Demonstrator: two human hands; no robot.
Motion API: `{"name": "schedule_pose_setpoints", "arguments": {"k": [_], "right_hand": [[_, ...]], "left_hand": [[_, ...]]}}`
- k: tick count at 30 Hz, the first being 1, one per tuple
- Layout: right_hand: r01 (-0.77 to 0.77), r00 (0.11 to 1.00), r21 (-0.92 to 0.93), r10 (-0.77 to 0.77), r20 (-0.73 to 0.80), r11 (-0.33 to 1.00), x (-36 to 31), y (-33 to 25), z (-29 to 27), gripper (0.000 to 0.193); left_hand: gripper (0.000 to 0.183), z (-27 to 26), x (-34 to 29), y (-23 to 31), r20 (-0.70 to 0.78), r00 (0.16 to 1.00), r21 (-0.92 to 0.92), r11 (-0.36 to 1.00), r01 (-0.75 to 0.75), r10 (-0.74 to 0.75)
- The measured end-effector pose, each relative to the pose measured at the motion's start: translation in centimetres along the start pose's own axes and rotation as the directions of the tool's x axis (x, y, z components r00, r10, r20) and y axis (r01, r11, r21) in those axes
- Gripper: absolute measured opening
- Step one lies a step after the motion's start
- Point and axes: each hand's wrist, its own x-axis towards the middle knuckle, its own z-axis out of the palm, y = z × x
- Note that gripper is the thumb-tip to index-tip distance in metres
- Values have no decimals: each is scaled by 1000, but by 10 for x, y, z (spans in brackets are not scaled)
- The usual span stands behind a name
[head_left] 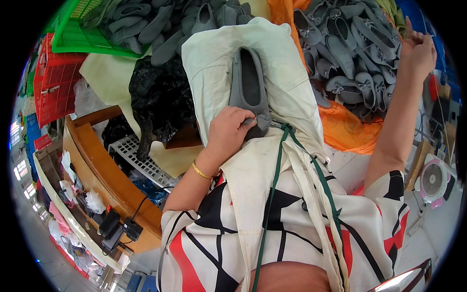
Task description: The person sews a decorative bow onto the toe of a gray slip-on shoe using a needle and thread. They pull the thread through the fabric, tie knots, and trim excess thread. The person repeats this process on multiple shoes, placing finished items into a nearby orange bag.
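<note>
A grey slip-on shoe (235,82) lies on a white cloth-covered pad (292,68) in front of my body, its opening facing up. My left hand (228,130) is closed at the shoe's near end, thumb and forefinger pinching its grey fabric. Far out to the right and raised, my right hand (418,51) has one finger pointing up and the others curled together. Whatever the curled fingers hold, if anything, is too small to make out. Beside the shoe's near end, a small metal tool (276,123) lies by a knotted green cord (278,165).
Grey shoes fill a green basket (68,41) at the far left. More shoes with bows (340,53) lie on orange sheeting (350,126) at the right. A black plastic bag (160,97), a wooden desk (92,151) and a red crate (56,80) stand left; a fan (433,179) stands right.
</note>
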Motion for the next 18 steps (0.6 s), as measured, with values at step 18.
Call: {"name": "schedule_pose_setpoints", "arguments": {"k": [18], "right_hand": [[42,190,-757,739,647,652,-287,37,32,13]], "left_hand": [[25,7,-7,-6,-85,996,33,999,28,-25]]}}
